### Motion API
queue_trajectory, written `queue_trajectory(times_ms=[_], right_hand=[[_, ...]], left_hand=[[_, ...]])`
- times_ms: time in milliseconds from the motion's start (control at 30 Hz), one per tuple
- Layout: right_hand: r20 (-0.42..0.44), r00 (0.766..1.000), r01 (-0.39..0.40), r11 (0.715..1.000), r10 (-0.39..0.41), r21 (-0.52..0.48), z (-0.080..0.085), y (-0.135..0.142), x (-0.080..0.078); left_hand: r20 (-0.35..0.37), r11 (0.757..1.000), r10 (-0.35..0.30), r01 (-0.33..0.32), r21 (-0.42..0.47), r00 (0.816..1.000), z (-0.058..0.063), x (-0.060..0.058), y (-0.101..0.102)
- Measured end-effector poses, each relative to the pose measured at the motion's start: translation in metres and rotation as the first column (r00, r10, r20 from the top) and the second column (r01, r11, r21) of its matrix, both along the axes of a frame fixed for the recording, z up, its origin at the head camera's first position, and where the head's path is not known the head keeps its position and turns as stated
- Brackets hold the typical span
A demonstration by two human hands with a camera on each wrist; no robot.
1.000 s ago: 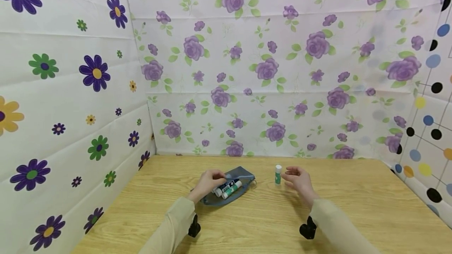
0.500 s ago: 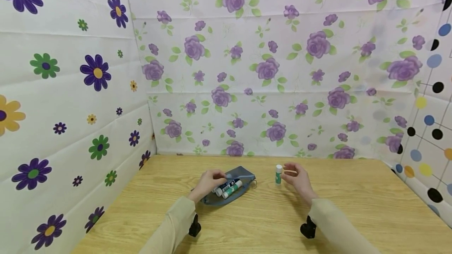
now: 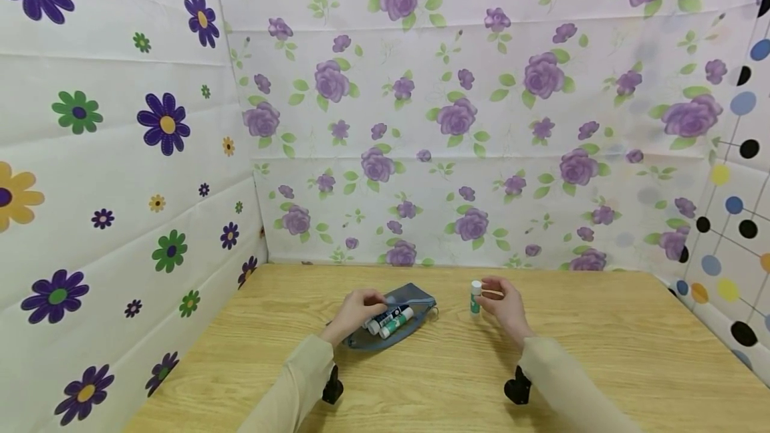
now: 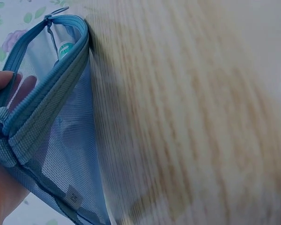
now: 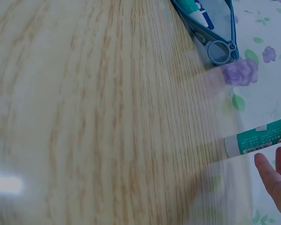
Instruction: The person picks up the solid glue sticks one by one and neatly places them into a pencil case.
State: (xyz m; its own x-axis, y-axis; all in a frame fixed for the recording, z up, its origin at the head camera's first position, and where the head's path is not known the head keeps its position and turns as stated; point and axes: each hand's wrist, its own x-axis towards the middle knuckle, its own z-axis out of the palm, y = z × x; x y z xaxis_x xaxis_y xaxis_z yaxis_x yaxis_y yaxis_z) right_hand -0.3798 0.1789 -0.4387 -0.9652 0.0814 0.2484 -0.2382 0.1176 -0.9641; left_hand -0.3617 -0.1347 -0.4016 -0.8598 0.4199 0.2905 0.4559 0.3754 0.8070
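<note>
A blue mesh zip pouch (image 3: 415, 293) lies on the table with its mouth unzipped, and glue sticks (image 3: 397, 323) show inside it. My left hand (image 3: 356, 313) grips the pouch's rim, as the left wrist view also shows with fingers (image 4: 0, 80) at the zip edge. To the right of the pouch, a green glue stick (image 3: 476, 298) with a white cap stands upright on the table. My right hand (image 3: 506, 306) is at its upper part, thumb and fingertips about the cap. In the right wrist view the outer fingers (image 5: 268, 171) are spread away from it, and the pinch is partly cut off.
Both hands work over a wood-grain table (image 3: 421, 393). A floral sheet (image 3: 457, 119) hangs behind its back edge, with patterned sheets at left and right. A zip-pull ring (image 5: 218, 52) sticks out from the pouch's right end.
My right hand has moved left to the standing glue stick, and its fingers have come in around the cap. The left hand and the pouch have stayed in place.
</note>
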Motion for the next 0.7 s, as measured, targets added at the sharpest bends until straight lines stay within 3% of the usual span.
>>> queue_trajectory(times_ms=[100,233,400,533,700], right_hand=[[-0.024,1.0,-0.002,1.0,0.002,0.002,-0.004,-0.001,-0.003],[-0.06,0.998,0.003,1.0,-0.003,0.001,-0.022,0.004,-0.017],[-0.103,0.995,-0.02,0.999,0.014,-0.05,-0.037,0.009,-0.031],[-0.049,0.999,0.016,0.998,-0.019,-0.055,-0.021,-0.001,-0.018],[0.022,0.999,0.035,0.998,-0.034,-0.045,-0.004,-0.009,-0.007]], left_hand=[[-0.006,1.0,0.009,-0.009,-0.009,1.0,0.0,0.0,0.0],[-0.018,1.0,0.012,-0.013,-0.011,1.0,-0.002,-0.003,0.0],[-0.025,0.999,0.03,-0.03,-0.01,0.999,-0.02,-0.02,-0.003],[-0.025,0.998,0.05,-0.051,-0.035,0.998,-0.032,-0.03,-0.006],[-0.029,0.999,0.044,-0.044,-0.03,0.999,-0.033,-0.032,-0.006]])
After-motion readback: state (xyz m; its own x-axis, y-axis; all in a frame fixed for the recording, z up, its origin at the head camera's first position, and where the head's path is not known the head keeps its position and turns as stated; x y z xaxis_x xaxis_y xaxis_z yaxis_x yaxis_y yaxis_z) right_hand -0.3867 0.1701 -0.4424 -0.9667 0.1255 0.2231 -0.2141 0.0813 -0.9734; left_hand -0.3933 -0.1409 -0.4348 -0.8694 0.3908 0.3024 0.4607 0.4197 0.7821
